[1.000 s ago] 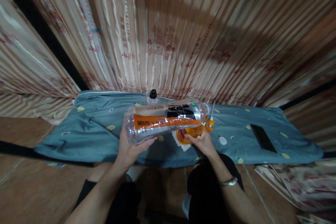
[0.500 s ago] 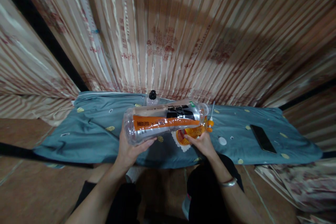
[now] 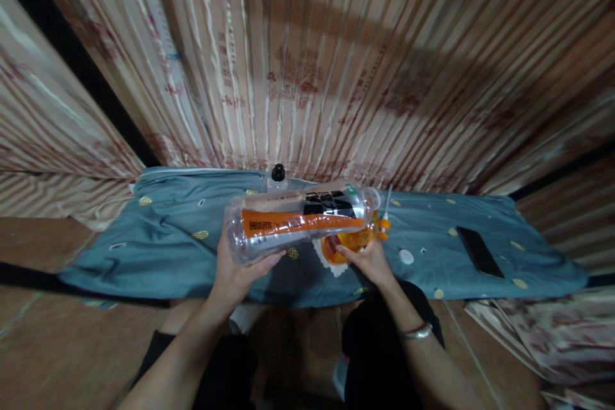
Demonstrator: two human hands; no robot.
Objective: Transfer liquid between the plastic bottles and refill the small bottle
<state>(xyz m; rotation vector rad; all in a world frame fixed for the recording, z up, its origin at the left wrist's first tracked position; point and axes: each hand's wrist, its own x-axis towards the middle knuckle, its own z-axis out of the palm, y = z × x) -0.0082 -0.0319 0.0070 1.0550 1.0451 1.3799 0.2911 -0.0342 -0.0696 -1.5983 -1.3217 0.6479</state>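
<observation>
My left hand (image 3: pixel 240 272) is closed round the base end of a large clear plastic bottle (image 3: pixel 298 218) with an orange, silver and black label. The bottle lies nearly level, its uncapped neck pointing right. Below that neck, my right hand (image 3: pixel 368 261) grips a smaller bottle of orange liquid (image 3: pixel 358 240), tilted, with an orange collar and a pale tube sticking up at its right end. Part of the small bottle is hidden behind the large one. A white scalloped-edged piece (image 3: pixel 339 269) shows beneath the small bottle's base.
A teal cloth-covered surface (image 3: pixel 168 230) spans below my hands. At its back stands a clear bottle with a black cap (image 3: pixel 278 173). A white round cap (image 3: pixel 406 257) and a dark phone (image 3: pixel 479 252) lie to the right. Pleated curtains (image 3: pixel 307 77) hang behind, near black poles (image 3: pixel 81 64).
Both hands keep their grips on the two bottles, with hardly any movement. The whole view has shifted very slightly.
</observation>
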